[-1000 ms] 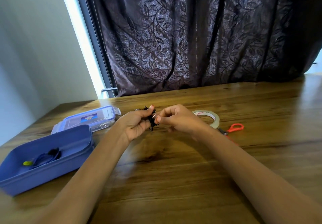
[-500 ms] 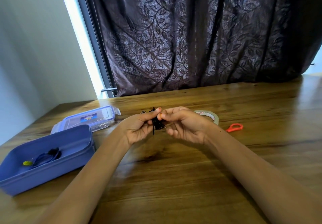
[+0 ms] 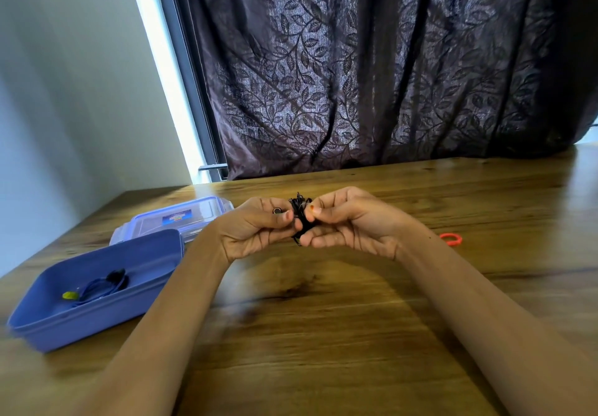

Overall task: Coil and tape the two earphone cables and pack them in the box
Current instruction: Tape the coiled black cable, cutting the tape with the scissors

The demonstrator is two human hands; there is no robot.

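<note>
A small bundle of coiled black earphone cable [image 3: 300, 216] is pinched between both hands above the middle of the wooden table. My left hand [image 3: 255, 226] grips its left side and my right hand [image 3: 348, 221] its right side, fingertips nearly touching. Whether tape is on the bundle I cannot tell. At the left stands the open blue box [image 3: 51, 328]. Inside it lies a coiled blue earphone cable [image 3: 100, 286] with a yellow-green piece at one end.
The box's clear lid [image 3: 176, 219] lies flat behind the box. An orange scissors handle [image 3: 451, 239] shows to the right of my right wrist; the tape roll is hidden behind my right hand. A dark leaf-patterned curtain [image 3: 372, 75] hangs behind the table's far edge.
Both hands have stayed together on the black bundle, shifting their grip and rising slightly. My right hand now covers the tape roll that showed a second ago.
</note>
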